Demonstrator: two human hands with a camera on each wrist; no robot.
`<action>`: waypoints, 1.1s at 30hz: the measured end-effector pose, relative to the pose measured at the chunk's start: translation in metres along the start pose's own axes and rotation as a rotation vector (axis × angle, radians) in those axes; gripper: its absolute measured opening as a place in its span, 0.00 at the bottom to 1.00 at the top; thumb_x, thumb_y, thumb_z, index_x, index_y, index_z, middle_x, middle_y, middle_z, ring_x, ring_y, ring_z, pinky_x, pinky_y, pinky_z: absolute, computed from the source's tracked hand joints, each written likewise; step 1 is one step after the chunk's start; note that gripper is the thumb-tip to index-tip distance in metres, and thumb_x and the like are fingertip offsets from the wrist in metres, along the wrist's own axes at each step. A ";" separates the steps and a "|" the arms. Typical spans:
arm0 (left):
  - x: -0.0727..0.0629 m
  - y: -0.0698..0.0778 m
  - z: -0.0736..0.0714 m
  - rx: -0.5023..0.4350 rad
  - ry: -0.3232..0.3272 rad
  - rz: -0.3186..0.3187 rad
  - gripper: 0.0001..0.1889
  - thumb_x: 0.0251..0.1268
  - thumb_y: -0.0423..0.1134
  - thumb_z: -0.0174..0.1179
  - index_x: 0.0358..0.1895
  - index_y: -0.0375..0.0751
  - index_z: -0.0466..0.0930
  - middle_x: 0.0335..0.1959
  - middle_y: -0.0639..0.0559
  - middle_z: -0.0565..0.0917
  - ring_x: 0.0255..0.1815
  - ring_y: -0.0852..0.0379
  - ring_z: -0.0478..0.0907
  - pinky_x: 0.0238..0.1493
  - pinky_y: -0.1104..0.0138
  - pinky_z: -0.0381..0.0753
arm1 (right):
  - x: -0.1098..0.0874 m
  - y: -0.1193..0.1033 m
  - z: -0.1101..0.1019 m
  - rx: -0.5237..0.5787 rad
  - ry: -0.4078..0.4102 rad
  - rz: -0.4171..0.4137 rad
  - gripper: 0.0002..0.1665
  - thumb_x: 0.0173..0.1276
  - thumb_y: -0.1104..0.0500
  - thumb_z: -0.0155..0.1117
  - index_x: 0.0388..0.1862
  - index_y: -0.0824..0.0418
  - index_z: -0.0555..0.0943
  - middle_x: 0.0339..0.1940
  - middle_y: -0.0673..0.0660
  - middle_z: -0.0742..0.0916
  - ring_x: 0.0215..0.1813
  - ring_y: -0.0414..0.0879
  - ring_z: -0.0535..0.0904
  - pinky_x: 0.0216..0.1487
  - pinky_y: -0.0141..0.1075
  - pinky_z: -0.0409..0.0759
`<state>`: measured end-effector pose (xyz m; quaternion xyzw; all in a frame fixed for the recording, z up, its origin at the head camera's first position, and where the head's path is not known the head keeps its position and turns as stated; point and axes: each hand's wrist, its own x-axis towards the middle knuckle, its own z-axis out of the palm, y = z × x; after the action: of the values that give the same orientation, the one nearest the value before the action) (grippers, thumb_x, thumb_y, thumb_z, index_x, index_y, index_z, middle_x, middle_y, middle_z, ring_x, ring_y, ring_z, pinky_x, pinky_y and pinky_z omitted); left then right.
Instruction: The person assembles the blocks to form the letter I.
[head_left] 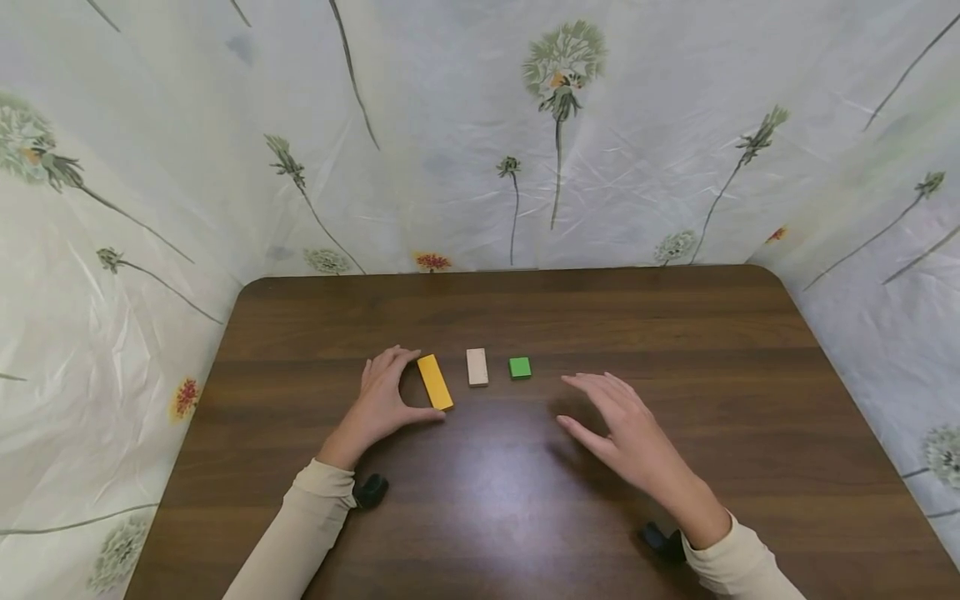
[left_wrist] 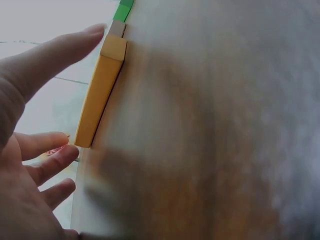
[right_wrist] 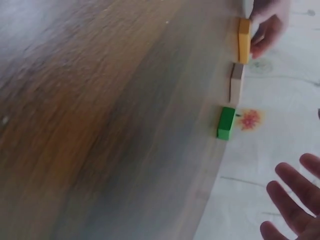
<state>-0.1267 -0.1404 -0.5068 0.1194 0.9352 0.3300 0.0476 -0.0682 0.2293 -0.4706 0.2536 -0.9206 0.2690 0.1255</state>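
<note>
A long yellow block lies on the brown table, a pale wooden block in the middle and a small green block at the right of the row. My left hand is spread about the yellow block, thumb near its close end and fingertips close to its far end. In the left wrist view the thumb is stretched out straight and the other fingers are parted. To the right of the green block, my right hand hovers over the table with fingers extended and nothing in it.
The dark wood-grain table has rounded far corners. Behind it and at both sides hangs a pale sheet printed with dandelions. A dark wrist camera sits by the left cuff, and another by the right.
</note>
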 end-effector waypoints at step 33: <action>0.003 0.000 0.006 0.029 -0.017 0.002 0.50 0.44 0.57 0.83 0.72 0.43 0.71 0.74 0.41 0.69 0.81 0.39 0.59 0.82 0.34 0.41 | 0.005 -0.003 0.006 0.037 -0.022 0.004 0.29 0.65 0.54 0.76 0.64 0.58 0.81 0.60 0.55 0.88 0.65 0.52 0.81 0.74 0.58 0.70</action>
<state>-0.1286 -0.1360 -0.5109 0.1236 0.9393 0.3157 0.0535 -0.0711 0.2220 -0.4727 0.2572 -0.9173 0.2834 0.1100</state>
